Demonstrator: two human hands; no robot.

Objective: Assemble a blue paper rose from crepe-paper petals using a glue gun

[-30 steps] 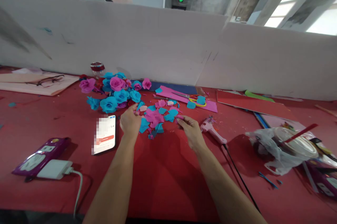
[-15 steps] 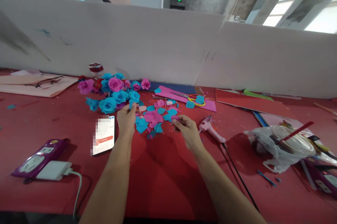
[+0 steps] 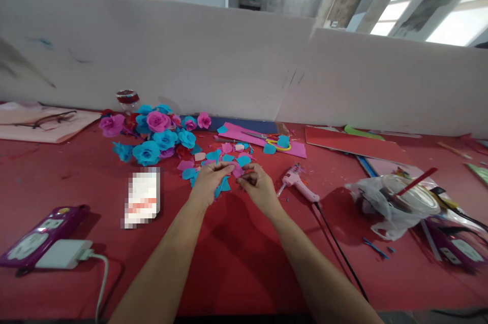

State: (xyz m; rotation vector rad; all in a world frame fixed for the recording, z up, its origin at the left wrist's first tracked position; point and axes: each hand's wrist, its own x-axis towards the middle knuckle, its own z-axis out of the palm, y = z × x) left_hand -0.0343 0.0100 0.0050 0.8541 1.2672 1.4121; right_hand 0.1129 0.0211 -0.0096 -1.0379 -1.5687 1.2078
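Note:
My left hand [image 3: 208,182] pinches a pink paper petal [image 3: 237,169] between thumb and fingertips. From the right, my right hand [image 3: 260,187] meets the same petal's edge with curled fingers, though its exact grip is partly hidden. A blue paper piece [image 3: 218,155] sticks up behind my left fingers; whether they hold it is unclear. Around and beneath the hands lie loose blue petals [image 3: 244,160] and pink petals [image 3: 185,165]. A bunch of blue and pink paper roses [image 3: 158,133] rests to the left. The pink glue gun [image 3: 299,184] lies right of my right hand.
Yellow-handled scissors [image 3: 278,145] lie on a pink paper strip [image 3: 244,135] behind the petals. A phone [image 3: 143,199] and a purple power strip [image 3: 46,235] are at left. A tub in a plastic bag [image 3: 396,207], red board [image 3: 354,144] and glue-gun cord [image 3: 339,248] are at right.
My left hand has moved right, over the petals, and my right hand slightly left, so they meet at the pink petal. The view has shifted a little to the right.

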